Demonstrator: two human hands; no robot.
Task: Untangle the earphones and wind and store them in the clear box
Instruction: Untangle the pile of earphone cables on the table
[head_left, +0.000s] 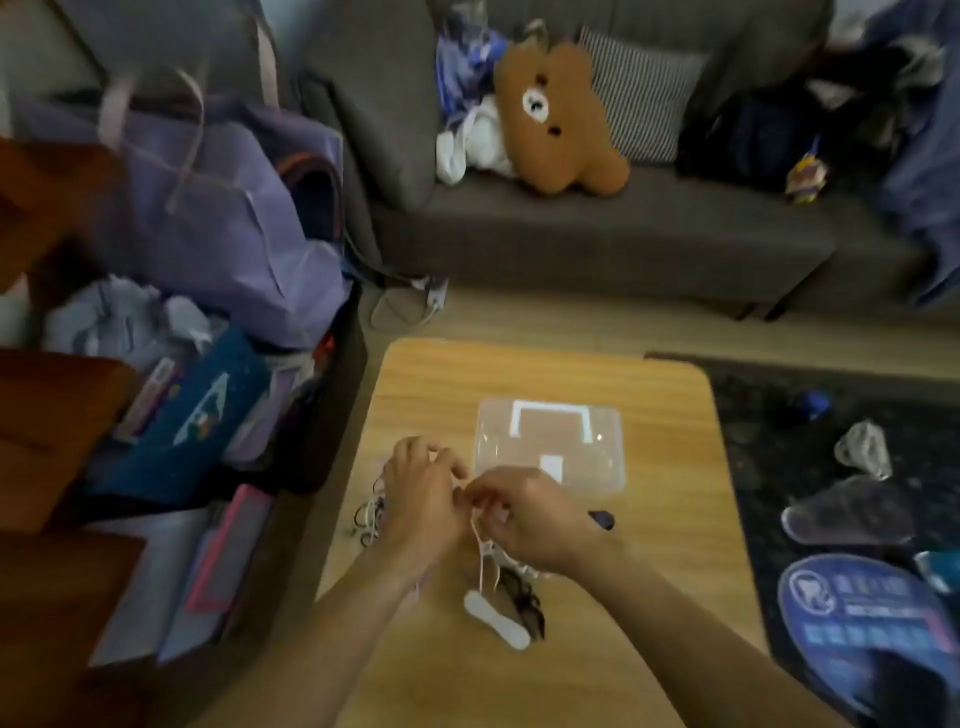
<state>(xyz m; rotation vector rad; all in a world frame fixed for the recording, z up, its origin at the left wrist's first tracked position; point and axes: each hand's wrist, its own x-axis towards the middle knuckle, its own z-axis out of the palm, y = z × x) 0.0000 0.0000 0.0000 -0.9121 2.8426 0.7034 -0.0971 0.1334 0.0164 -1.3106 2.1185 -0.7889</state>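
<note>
1. Hands first: left hand (423, 488) and right hand (524, 514) are up over the near-middle of the wooden table (649, 519), fingertips nearly meeting, both pinched narrow on a thin white cord (480, 551) of the earphones. Frame's blurry, so I can't tell exactly which strand each one has.
2. Key relation imo: the cord runs down and toward the person from the pinch point, roughly vertical, ending at a white oblong piece (496, 620) lying on the table (inline remote or case? can't tell).
3. More tangle sits in two spots: a black wire clump (524, 603) just beside that white piece, under the right wrist, and a mixed black/white bunch (371, 512) on the table's left side, touching or just behind the left hand.
4. Clear box (550, 441) is just beyond both hands, lid on, white latch facing them. Right hand is nearer to it, fwiw.
5. My guess: untangling is barely started, nothing wound yet. Next pull prob needs to go along the hanging cord, not across it, or the knot tightens.
</note>
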